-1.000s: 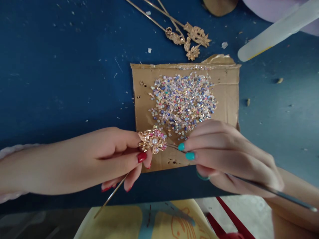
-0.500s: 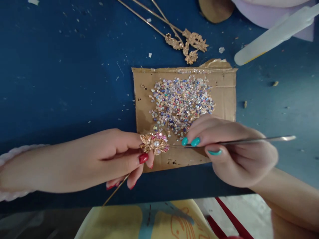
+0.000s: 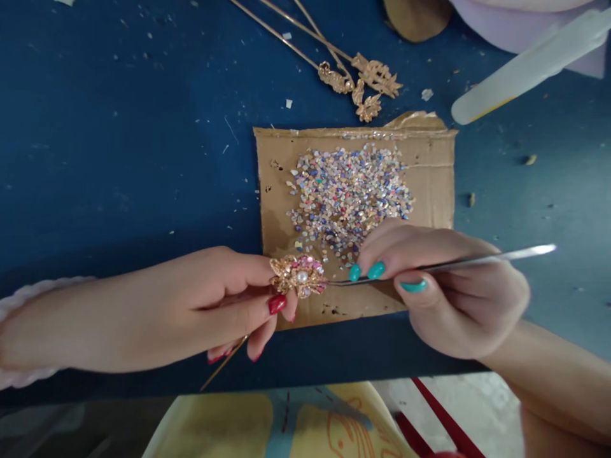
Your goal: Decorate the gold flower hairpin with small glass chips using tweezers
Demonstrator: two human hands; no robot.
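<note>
My left hand (image 3: 205,308), with red nails, is closed on a gold hairpin whose flower head (image 3: 300,277) has a pearl in the middle and pink stones along its petals. The thin gold stem (image 3: 224,362) slants down below the fingers. My right hand (image 3: 443,289), with turquoise nails, pinches slim metal tweezers (image 3: 496,257). Their tips meet the right edge of the flower; whether they grip a stone is too small to tell. Under both hands lies a piece of cardboard (image 3: 432,184) bearing a spread of tiny multicoloured stone chips (image 3: 353,191).
Several gold hairpins (image 3: 377,76) lie at the back of the blue table (image 3: 119,159). A translucent white tube (image 3: 525,73) points in from the upper right, near a round brown object (image 3: 417,19) and a lilac item (image 3: 491,28). Small scraps dot the tabletop.
The tweezers have tilted, their back end rising and shifting left, and their tips now lie against the flower's right edge. My left hand holds the hairpin almost still.
</note>
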